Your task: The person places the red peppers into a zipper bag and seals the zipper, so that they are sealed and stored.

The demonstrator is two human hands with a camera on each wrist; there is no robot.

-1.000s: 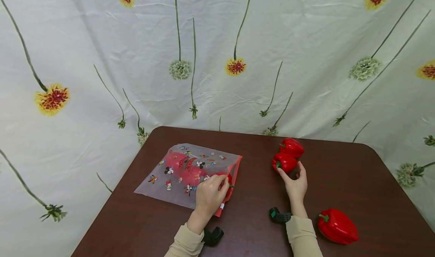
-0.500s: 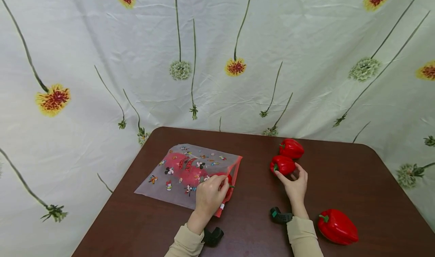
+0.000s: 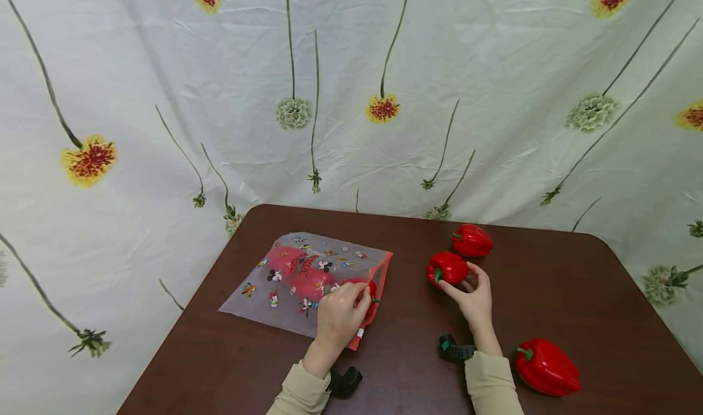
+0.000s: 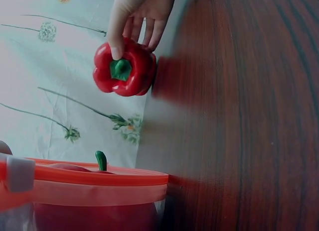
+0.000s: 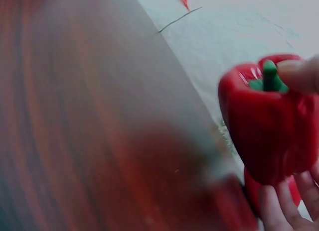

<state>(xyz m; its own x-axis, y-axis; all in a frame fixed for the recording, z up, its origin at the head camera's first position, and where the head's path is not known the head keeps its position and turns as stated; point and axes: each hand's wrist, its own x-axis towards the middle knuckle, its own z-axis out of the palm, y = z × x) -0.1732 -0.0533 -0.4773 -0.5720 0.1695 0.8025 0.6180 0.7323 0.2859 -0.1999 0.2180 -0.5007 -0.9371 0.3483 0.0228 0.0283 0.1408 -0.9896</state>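
Observation:
My right hand (image 3: 475, 300) grips a red bell pepper (image 3: 446, 268) between thumb and fingers, the thumb beside its green stem. In the right wrist view this bell pepper (image 5: 264, 126) shows its stem end upward, with fingers spread under it. My left hand (image 3: 339, 316) pinches the orange upper edge of a translucent zip bag (image 3: 296, 305) printed with cartoon figures. Inside the bag lie several red peppers, one with its green stem (image 4: 101, 160) at the open mouth. The left wrist view has the bag's orange rim (image 4: 99, 176) close up, the gripped pepper beyond it.
Another red bell pepper (image 3: 472, 240) lies near the far edge of the dark wooden table (image 3: 406, 366). A larger one (image 3: 547, 367) lies at the near right, beside the right sleeve. A flower-printed cloth (image 3: 340, 97) hangs behind the table.
My right hand has drawn its bell pepper left and toward me, away from the pepper behind it, and a gap now separates the two. The left hand and bag have stayed in place.

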